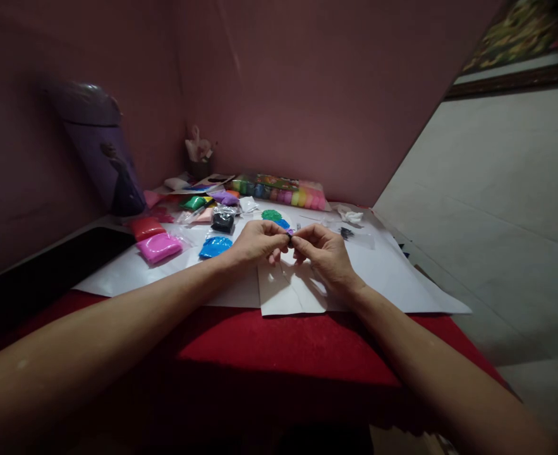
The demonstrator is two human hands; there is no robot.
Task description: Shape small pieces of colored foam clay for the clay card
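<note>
We pinch a small black lump [290, 240] between the fingertips of our left hand [260, 242] and right hand [326, 254], both closed narrowly on it, above a white card [292, 300] on the worktop [269, 341]. Just beyond lie a green patch [272, 215] and a blue patch [282, 224]; near our left hand sits a blue packet [215, 247], with a black packet [222, 220] behind.

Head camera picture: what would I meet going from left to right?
Purple container → bright pink packet → blue packet → left hand → small black lump → right hand → framed picture.
</note>
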